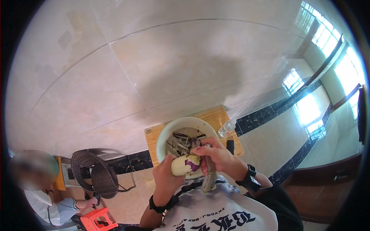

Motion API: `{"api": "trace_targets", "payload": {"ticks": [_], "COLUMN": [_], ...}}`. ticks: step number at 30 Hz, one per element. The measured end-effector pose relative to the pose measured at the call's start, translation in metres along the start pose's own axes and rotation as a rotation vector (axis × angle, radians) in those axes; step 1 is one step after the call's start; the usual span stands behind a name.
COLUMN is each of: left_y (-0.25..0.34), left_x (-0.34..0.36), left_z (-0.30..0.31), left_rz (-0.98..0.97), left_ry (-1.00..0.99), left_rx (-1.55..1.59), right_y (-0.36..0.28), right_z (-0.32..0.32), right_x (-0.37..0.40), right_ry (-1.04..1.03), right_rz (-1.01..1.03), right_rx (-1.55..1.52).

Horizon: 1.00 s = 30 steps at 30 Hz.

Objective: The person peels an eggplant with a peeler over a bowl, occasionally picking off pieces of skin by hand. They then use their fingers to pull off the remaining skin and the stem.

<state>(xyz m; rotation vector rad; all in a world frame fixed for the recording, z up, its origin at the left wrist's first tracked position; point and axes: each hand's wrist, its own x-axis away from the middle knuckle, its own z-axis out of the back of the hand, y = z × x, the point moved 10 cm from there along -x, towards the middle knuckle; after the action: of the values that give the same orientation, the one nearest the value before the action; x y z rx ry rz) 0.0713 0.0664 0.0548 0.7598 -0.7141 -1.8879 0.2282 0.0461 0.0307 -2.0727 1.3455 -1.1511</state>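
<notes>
A mostly peeled eggplant [179,166], pale with a purple patch of skin left near its stem end, lies across the front of a white basin [161,144]. My left hand [166,175] is wrapped round its pale end. By the stem end is my right hand [217,154], its fingers closed round a peeler [209,175] whose handle points down toward my shirt. Dark and pale peelings [181,143] lie inside the basin.
Under the basin is a wooden table [154,133], with a clear bottle [227,127] and a dark object [230,146] at its right. To the left are a wicker chair [104,179], an orange stool [98,220] and a seated person [42,200].
</notes>
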Motion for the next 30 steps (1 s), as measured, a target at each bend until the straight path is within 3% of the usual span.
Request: {"api": "trace_targets", "payload": {"ticks": [5, 11, 16, 22, 25, 30], "left_y": [-0.001, 0.015, 0.016, 0.019, 0.02, 0.015], "left_x": [-0.006, -0.013, -0.011, -0.007, -0.007, -0.008], "left_z": [-0.005, -0.005, -0.013, -0.007, -0.001, -0.007], "left_rz": [0.022, -0.051, -0.047, -0.135, -0.121, -0.085], "left_ry": [-0.098, -0.429, -0.42, -0.191, -0.129, -0.138], "left_rx": [0.113, 0.37, 0.235, -0.154, -0.208, -0.272], "right_y": [-0.025, -0.052, -0.059, -0.068, -0.076, -0.066], "right_z": [-0.012, -0.027, -0.033, -0.034, -0.055, -0.046], "right_x": [0.008, 0.007, -0.004, 0.007, 0.027, 0.02], "right_ry": [-0.025, -0.245, -0.376, -0.07, 0.06, 0.106], "right_rz": [0.105, 0.245, 0.354, 0.551, 0.875, 0.804], "right_rx": [0.179, 0.543, 0.946, 0.976, 1.248, 1.173]}}
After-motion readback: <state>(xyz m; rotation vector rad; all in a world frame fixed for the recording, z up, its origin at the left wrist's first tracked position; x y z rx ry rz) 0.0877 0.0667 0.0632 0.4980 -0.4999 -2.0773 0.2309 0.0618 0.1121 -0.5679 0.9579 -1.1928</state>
